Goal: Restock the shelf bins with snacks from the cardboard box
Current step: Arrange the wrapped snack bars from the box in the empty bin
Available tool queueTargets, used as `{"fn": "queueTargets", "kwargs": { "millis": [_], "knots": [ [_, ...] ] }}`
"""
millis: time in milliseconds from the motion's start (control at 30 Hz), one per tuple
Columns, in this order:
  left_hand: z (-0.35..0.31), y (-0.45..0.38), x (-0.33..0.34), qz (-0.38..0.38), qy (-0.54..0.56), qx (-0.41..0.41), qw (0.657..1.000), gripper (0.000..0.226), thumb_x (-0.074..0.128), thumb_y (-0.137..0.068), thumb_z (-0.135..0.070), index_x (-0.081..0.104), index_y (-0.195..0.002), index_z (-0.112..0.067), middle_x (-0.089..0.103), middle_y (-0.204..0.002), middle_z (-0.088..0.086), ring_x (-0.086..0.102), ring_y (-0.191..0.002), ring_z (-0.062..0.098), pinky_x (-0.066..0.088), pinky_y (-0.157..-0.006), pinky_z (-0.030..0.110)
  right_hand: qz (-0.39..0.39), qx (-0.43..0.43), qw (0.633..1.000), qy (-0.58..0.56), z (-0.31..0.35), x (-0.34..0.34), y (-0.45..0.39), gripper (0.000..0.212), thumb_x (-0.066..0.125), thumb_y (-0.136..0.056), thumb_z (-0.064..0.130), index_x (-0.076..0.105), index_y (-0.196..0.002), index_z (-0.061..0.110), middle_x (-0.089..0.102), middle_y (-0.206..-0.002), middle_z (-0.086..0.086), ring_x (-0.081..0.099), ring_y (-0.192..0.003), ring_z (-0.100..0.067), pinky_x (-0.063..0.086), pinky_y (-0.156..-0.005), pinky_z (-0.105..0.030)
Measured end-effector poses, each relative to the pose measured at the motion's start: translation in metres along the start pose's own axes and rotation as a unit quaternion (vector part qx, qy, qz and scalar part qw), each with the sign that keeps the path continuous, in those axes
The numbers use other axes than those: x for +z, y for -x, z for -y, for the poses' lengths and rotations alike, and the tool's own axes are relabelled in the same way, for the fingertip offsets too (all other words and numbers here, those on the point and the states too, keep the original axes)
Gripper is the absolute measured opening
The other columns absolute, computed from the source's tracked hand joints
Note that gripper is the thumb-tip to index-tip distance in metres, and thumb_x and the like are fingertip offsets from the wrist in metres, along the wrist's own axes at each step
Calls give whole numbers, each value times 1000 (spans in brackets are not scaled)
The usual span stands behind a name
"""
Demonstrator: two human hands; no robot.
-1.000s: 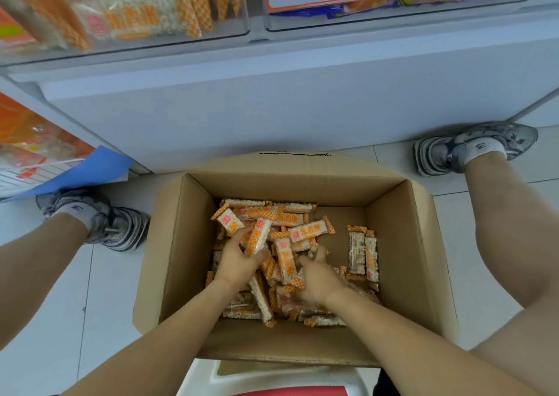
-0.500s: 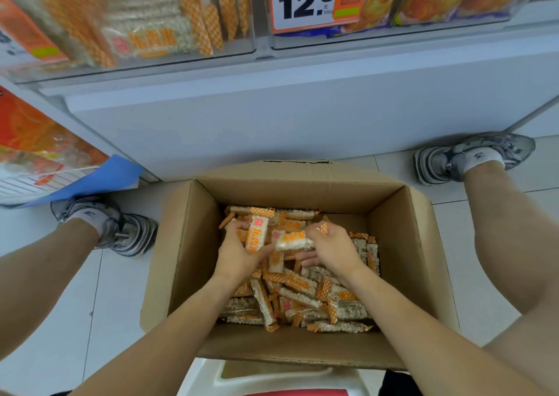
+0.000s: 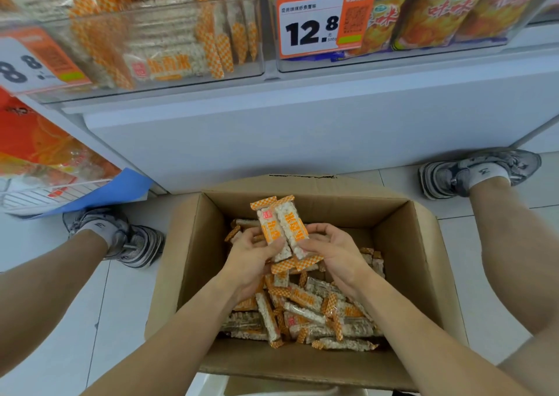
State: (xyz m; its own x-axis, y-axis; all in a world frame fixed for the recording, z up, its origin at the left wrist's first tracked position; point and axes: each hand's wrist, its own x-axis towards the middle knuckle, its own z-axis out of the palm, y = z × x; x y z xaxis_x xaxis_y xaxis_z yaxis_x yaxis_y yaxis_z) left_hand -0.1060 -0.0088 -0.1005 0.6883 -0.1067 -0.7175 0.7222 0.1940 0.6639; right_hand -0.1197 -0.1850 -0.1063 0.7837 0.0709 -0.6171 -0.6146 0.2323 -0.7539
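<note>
Over the cardboard box (image 3: 193, 262), both hands grip snack bars (image 3: 282, 229) (fingertips hidden).

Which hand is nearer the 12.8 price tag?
Right. The right hand sits roughly below the price tag; the left hand is further to the tag's left. Both hold snack bars.

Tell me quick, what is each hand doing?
Left hand: holding the snack bars above the cardboard box.
Right hand: holding the same snack bars from the other side.
</note>
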Motion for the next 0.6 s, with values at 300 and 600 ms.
{"fn": "queueTargets", "kwargs": {
  "millis": [300,600],
  "knots": [
    [-7,1,5,10,-3,28,1000,44,62,-93,5,53,-132,-11,73,-117,12,70,-108,28,57,-92,47,7,-81,995,59,6,-5,0,50,86,-70,29,69,-114,16,76,-99,-5,72,-93,-24,59,-86,-37],
    [-17,11,11,75,30,35,996,44,65,-95,-17,54,-130,7,65,-122,30,66,-111,38,57,-92,45,75,-99,986,109,22,-9,5,25,78,-81,3,77,-100,19,73,-97,-12,68,-87,-22,57,-79,-37]
  ]
}}
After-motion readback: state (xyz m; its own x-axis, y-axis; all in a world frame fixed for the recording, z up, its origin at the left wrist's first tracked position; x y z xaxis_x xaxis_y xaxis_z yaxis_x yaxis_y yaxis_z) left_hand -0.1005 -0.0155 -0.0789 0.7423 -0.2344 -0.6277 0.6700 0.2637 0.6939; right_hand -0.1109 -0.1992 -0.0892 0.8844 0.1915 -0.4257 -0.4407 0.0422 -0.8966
